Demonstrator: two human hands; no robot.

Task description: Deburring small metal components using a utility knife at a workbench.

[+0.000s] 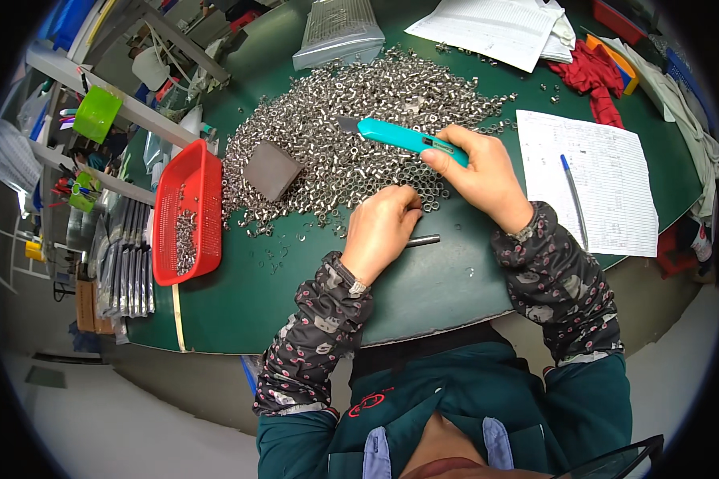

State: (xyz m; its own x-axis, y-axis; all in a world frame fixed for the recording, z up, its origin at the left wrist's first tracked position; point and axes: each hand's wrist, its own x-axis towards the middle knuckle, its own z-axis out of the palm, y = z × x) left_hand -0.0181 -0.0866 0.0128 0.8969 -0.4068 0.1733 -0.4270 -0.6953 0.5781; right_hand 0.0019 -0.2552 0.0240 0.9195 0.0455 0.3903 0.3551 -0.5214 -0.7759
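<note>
Two hands work at the near edge of a large heap of small metal nuts (pixel 359 128) spread over a green bench (pixel 423 287). Right hand (pixel 479 176) is closed around the rear of a teal utility knife (pixel 407 137); the knife lies nearly level above the heap, its grey blade end pointing toward the person's left. Left hand (pixel 382 231) is curled, fingers bent down, resting on the bench at the heap's near rim; a short dark metal rod (pixel 423 239) sticks out from under its fingers to the right, and I cannot tell whether the fingers actually grip it or only press on it. A dark grey block (pixel 270 169) sits on the left part of the heap. Just left of the heap stands a red plastic basket (pixel 168 199) holding a small quantity of the same nuts. Loose strays lie scattered on the bench between basket and left hand. To the right of the right hand, a printed sheet of paper (pixel 599 184) lies flat with a blue pen (pixel 573 199) on it. Beyond the heap: a clear bag of parts (pixel 337 32), more stacked papers (pixel 495 28), and a red cloth (pixel 595 76) at the far right.
</note>
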